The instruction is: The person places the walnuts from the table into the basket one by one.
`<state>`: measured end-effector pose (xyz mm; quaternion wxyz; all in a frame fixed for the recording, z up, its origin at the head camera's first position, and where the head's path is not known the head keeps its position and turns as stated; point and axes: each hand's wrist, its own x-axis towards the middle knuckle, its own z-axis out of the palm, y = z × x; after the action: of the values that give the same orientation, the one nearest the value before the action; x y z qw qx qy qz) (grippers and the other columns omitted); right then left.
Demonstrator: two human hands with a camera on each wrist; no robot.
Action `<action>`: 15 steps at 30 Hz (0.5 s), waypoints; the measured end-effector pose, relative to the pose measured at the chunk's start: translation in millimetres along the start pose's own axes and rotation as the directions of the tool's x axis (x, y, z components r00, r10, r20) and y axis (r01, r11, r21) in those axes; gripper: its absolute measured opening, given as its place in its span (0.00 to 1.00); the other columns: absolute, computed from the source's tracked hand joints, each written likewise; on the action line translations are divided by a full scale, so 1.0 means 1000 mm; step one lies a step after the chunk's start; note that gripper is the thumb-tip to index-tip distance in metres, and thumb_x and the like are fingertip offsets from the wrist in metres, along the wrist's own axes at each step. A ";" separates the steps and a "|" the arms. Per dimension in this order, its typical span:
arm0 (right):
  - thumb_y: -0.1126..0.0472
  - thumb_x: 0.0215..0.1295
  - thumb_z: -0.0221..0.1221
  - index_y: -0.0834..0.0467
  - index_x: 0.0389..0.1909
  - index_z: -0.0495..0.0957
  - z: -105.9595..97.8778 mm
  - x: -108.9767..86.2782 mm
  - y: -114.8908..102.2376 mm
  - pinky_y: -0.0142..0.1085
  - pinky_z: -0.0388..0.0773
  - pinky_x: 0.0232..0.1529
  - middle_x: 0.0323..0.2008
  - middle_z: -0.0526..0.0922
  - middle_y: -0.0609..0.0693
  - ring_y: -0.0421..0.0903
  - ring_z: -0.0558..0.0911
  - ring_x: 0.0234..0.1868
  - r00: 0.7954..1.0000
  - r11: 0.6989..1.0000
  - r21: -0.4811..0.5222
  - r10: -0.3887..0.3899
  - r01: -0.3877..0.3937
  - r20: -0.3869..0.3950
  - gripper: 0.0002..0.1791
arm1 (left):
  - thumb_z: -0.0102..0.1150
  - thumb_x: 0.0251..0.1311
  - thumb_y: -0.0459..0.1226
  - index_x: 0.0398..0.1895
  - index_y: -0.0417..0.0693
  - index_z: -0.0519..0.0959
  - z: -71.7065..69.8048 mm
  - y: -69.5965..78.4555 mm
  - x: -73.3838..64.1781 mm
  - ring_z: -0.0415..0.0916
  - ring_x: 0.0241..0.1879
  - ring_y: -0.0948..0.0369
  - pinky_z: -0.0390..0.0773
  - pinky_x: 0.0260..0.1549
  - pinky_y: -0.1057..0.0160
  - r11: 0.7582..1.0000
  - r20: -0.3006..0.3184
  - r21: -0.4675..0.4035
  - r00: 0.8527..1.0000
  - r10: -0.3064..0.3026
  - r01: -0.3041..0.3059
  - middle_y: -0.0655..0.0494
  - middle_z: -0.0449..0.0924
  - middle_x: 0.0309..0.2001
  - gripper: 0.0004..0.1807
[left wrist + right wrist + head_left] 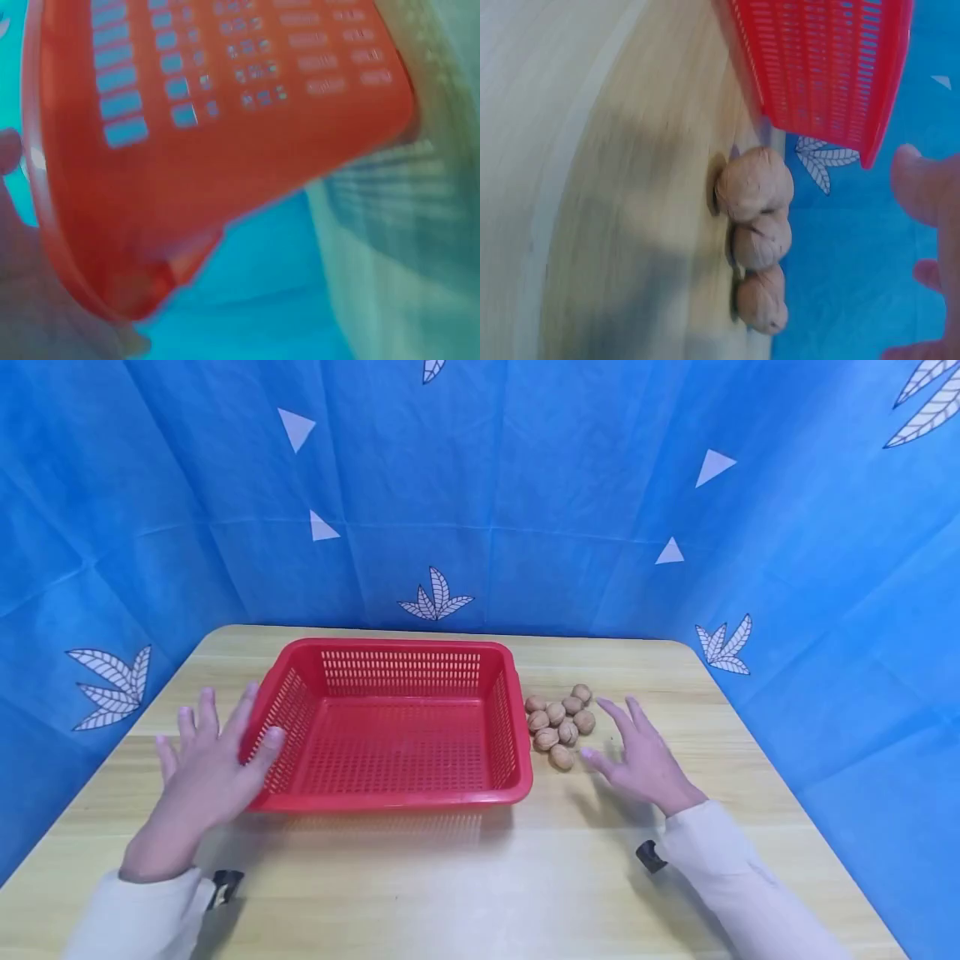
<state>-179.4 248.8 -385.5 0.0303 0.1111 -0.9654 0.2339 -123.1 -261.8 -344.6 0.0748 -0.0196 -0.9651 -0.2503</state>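
A red plastic basket point(390, 802) with slotted walls stands on the table, and nothing lies inside it. At its left end my left hand point(213, 768) has its fingers spread and overlaps the rim in the head view. The left wrist view shows that hand beside the basket's corner point(150, 195). Several brown walnuts point(555, 714) lie clustered along the basket's right side. Just right of them is my right hand point(645, 762), fingers apart, holding nothing. Seen from the right wrist, the walnuts point(757, 187) sit on the wood with the hand's fingers off to one side.
The pale wooden table point(450, 893) has rounded far corners. A blue cloth point(525, 485) printed with leaves and triangles hangs behind it and along both sides. Black bands point(650, 857) show at both sleeve cuffs.
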 end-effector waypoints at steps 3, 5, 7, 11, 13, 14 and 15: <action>0.46 0.64 0.61 0.57 0.70 0.60 0.005 0.008 0.001 0.67 0.62 0.58 0.69 0.57 0.67 0.70 0.63 0.64 0.999 0.995 0.089 -0.034 0.034 0.005 0.39 | 0.39 0.73 0.51 0.79 0.56 0.37 -0.005 -0.016 0.001 0.30 0.71 0.33 0.45 0.67 0.38 0.957 -0.038 -0.289 0.999 -0.018 0.006 0.36 0.31 0.75 0.38; 0.50 0.65 0.61 0.59 0.67 0.64 0.009 0.013 0.001 0.61 0.68 0.57 0.65 0.65 0.64 0.65 0.70 0.59 0.999 0.990 0.141 -0.030 0.026 0.026 0.33 | 0.41 0.73 0.48 0.79 0.61 0.39 -0.005 -0.028 0.001 0.38 0.73 0.40 0.61 0.65 0.58 0.893 -0.054 -0.450 0.997 -0.047 0.018 0.45 0.36 0.77 0.37; 0.54 0.65 0.61 0.61 0.63 0.68 0.013 0.017 0.001 0.56 0.72 0.54 0.62 0.70 0.62 0.62 0.75 0.54 0.998 0.979 0.203 -0.010 -0.002 0.060 0.29 | 0.42 0.74 0.47 0.78 0.64 0.39 -0.004 -0.039 0.002 0.40 0.74 0.47 0.60 0.59 0.76 0.826 -0.039 -0.563 0.997 -0.068 0.035 0.50 0.38 0.77 0.36; 0.56 0.63 0.62 0.61 0.59 0.70 0.021 0.022 0.002 0.54 0.74 0.53 0.59 0.73 0.60 0.58 0.77 0.52 0.989 0.955 0.279 0.063 -0.098 0.133 0.25 | 0.46 0.72 0.46 0.78 0.67 0.38 -0.001 -0.055 0.009 0.39 0.74 0.47 0.69 0.50 0.79 0.749 0.087 -0.652 0.993 -0.076 0.114 0.53 0.37 0.78 0.38; 0.55 0.62 0.64 0.59 0.55 0.72 0.026 0.024 0.001 0.53 0.74 0.53 0.56 0.74 0.60 0.58 0.76 0.53 0.986 0.952 0.281 0.082 -0.120 0.143 0.23 | 0.48 0.71 0.47 0.78 0.68 0.36 0.000 -0.059 0.013 0.37 0.74 0.44 0.73 0.46 0.76 0.713 0.163 -0.680 0.983 -0.080 0.171 0.51 0.34 0.78 0.41; 0.54 0.61 0.65 0.58 0.53 0.72 0.028 0.025 0.001 0.53 0.74 0.51 0.53 0.75 0.59 0.57 0.75 0.52 0.986 0.954 0.275 0.082 -0.120 0.143 0.22 | 0.49 0.71 0.46 0.78 0.68 0.36 0.000 -0.059 0.015 0.37 0.73 0.42 0.76 0.44 0.74 0.688 0.199 -0.698 0.977 -0.080 0.199 0.50 0.33 0.77 0.42; 0.52 0.61 0.65 0.57 0.51 0.73 0.030 0.026 0.001 0.52 0.74 0.49 0.51 0.75 0.59 0.57 0.75 0.51 0.987 0.959 0.260 0.076 -0.112 0.145 0.21 | 0.51 0.70 0.46 0.77 0.69 0.35 0.001 -0.060 0.016 0.41 0.73 0.42 0.77 0.43 0.72 0.677 0.231 -0.700 0.969 -0.090 0.230 0.49 0.32 0.77 0.43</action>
<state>-205.2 230.6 -410.1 -0.0608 0.0836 -0.9290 0.3553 -143.6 -313.6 -371.5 -0.0474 0.0154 -0.7896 -0.6117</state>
